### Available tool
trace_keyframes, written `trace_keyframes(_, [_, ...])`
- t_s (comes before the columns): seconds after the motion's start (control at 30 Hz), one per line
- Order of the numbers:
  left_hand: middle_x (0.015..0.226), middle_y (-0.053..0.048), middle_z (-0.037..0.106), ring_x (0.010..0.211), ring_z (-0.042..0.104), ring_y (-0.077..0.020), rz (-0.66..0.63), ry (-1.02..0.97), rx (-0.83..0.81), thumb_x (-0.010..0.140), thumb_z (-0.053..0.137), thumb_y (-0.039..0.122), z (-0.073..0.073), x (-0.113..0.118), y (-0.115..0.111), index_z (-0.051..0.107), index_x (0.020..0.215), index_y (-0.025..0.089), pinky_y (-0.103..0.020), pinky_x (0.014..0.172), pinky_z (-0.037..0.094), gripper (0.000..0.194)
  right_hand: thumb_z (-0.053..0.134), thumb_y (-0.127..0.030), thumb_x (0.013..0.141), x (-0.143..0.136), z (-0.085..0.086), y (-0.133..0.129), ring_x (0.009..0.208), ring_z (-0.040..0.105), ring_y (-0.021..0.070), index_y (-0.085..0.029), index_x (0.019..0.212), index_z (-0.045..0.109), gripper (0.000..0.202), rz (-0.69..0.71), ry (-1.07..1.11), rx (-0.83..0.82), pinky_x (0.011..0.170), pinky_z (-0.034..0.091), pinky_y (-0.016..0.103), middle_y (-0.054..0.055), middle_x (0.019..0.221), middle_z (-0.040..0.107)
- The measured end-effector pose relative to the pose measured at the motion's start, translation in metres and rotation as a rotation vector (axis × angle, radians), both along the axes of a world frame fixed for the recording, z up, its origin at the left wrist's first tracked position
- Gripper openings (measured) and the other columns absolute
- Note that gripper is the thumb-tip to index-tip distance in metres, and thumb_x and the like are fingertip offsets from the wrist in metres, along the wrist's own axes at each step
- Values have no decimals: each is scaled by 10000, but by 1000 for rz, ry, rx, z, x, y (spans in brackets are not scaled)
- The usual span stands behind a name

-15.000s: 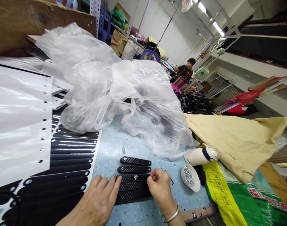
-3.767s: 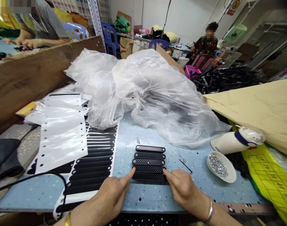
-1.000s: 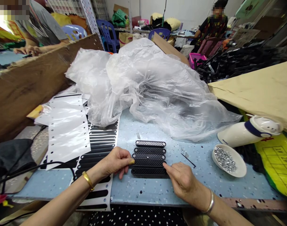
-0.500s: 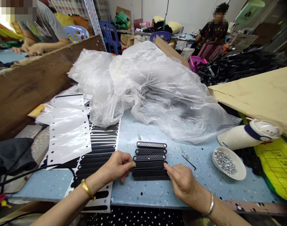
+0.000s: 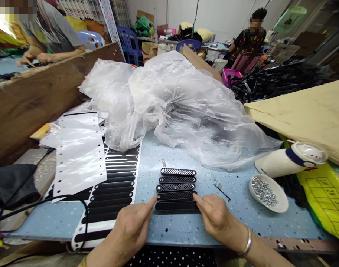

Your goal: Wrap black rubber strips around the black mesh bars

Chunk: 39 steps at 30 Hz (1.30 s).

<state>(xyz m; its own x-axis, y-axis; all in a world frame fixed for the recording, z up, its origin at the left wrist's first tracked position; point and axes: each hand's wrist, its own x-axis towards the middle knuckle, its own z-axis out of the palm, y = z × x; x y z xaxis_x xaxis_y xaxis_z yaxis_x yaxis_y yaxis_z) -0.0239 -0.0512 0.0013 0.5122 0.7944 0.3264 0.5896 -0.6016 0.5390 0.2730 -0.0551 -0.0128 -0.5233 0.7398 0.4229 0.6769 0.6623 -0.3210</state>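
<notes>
Several black plastic strips with a crisscross pattern [image 5: 177, 187] lie in a stack of rows on the blue table. Small metal pieces show at both ends of the upper ones. My left hand [image 5: 134, 224] has its index fingertip at the left end of the second strip from the front, the other fingers curled. At that strip's right end rests the index fingertip of my right hand [image 5: 216, 213], its remaining fingers folded in. Anything under the fingertips is hidden. On the right stands a white bowl [image 5: 283, 198] of small shiny metal parts [image 5: 263, 191].
A white bottle [image 5: 275, 163] lies behind the bowl. A thin black rod [image 5: 222, 193] is right of the strips. Sheets of black strips [image 5: 113, 193] and white paper [image 5: 78, 152] lie left. Crumpled clear plastic [image 5: 180, 100] covers the back; a wooden board [image 5: 46, 92] borders the left.
My left hand has come down and nearer to me, turning from a thumb-side pinch to a pointing index finger at the strip's end. My right hand has stayed almost in place.
</notes>
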Motion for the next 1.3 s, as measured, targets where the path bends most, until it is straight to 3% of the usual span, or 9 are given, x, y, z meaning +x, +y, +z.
trace_keyframes(0.2, [679, -20, 596, 553, 560, -164, -19, 162, 89, 861, 331, -16, -8, 1, -4, 349, 1450, 135, -294, 518, 474, 607, 389, 9, 892, 0, -1, 1, 564, 473, 179, -25, 1215, 566, 370, 12, 9, 15, 534, 362, 320, 44, 640, 563])
trace_keyframes(0.37, [707, -24, 584, 578, 564, -187, -139, 276, 90, 811, 323, -36, -3, -11, 9, 354, 1434, 135, -320, 530, 472, 647, 389, 16, 887, 0, 0, 1, 562, 461, 176, -34, 1246, 542, 393, 14, 15, 1, 532, 346, 315, 37, 638, 555])
trace_keyframes(0.57, [740, -10, 575, 590, 553, -193, -283, 509, 44, 768, 367, -51, 4, -31, 28, 315, 1464, 214, -313, 547, 433, 747, 398, 25, 869, 1, 3, 2, 558, 451, 179, -39, 1244, 540, 406, 25, 5, 16, 526, 331, 315, 36, 627, 547])
trace_keyframes(0.73, [806, -28, 592, 644, 555, -206, -365, 639, 45, 763, 418, -54, 11, -34, 37, 263, 1491, 188, -329, 591, 432, 782, 397, 30, 860, 1, 1, 1, 561, 449, 184, -37, 1253, 529, 421, 27, -8, 13, 526, 325, 319, 40, 630, 548])
trace_keyframes(1.03, [864, -42, 628, 662, 598, -215, -458, 664, -32, 644, 413, -103, 38, -20, 47, 302, 1447, 121, -325, 591, 459, 841, 389, 43, 829, 1, 4, 1, 573, 457, 190, -37, 1256, 519, 453, 41, -28, -3, 534, 343, 324, 47, 643, 560])
trace_keyframes(1.3, [829, -24, 623, 621, 595, -208, -445, 688, -81, 678, 420, -81, 43, -21, 50, 378, 1413, 175, -311, 559, 439, 779, 381, 37, 848, -1, 2, -1, 567, 466, 186, -34, 1244, 542, 433, 28, -6, 1, 535, 346, 320, 46, 644, 564])
